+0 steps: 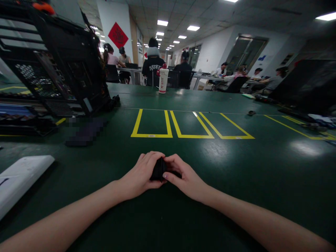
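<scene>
White flat panel (21,178) lies at the far left of the green counter (236,175), cut off by the frame edge. Behind it an open black computer case (65,66) stands tilted; a blurred patch just in front of it cannot be read. Left hand (140,176): fingers curled, closed around the left side of a small black object (158,169). Right hand (183,178): fingers bent, pinching the same object from the right. Object sits low on the counter, centre, near side of the yellow tape boxes (189,126); mostly hidden by both hands, type unclear. White bottle (163,80) stands well behind.
</scene>
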